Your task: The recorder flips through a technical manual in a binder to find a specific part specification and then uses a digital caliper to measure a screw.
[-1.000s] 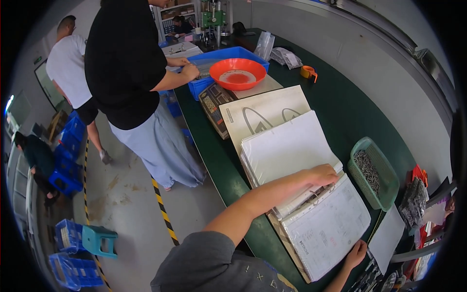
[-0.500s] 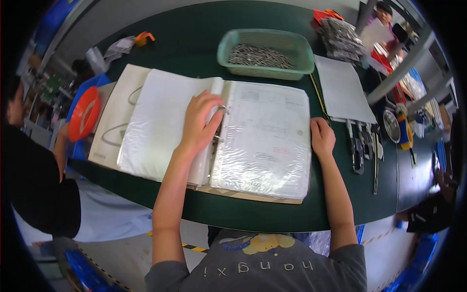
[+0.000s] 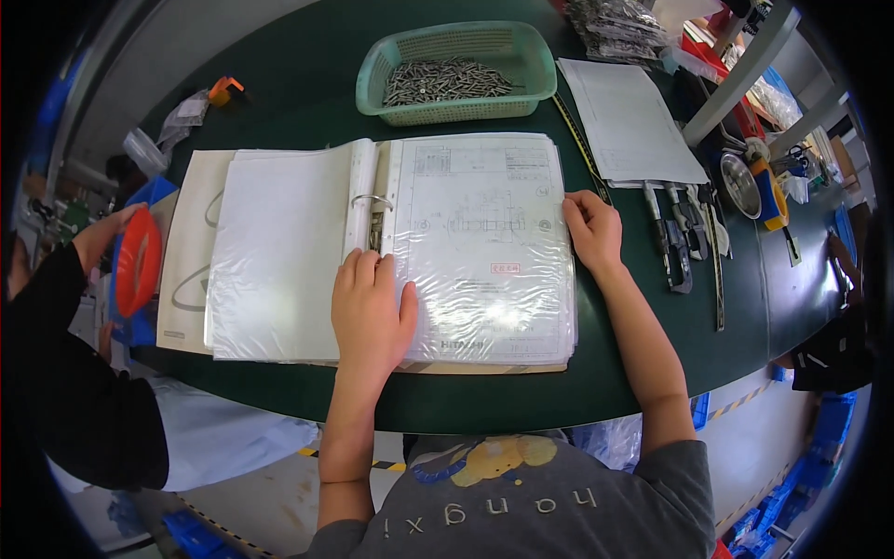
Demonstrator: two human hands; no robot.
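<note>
A ring binder (image 3: 191, 270) lies spread on the table, filled with plastic-sleeved sheets. Its left stack (image 3: 279, 252) shows a blank white face. On the right, a sleeved page (image 3: 480, 265) carries a technical line drawing and a small red stamp, with glare across its lower part. My left hand (image 3: 368, 317) rests flat over the binder's middle just below a metal ring (image 3: 372, 199), fingers stretched and thumb apart. At the right edge of the pages, my right hand (image 3: 596, 233) has its fingers curled in and closed on the sleeve's edge.
Beyond the binder stands a green plastic basket (image 3: 456, 112) of small metal pins. White papers (image 3: 638, 130), calipers (image 3: 670, 247) and a tape measure (image 3: 773, 200) lie to the right. A co-worker at the left has a hand by an orange-red bowl (image 3: 140, 261).
My left hand has come down from beside the rings to the lower middle of the binder. The drawing page now shows more clearly. My right hand stays at the page edge; the view has shifted.
</note>
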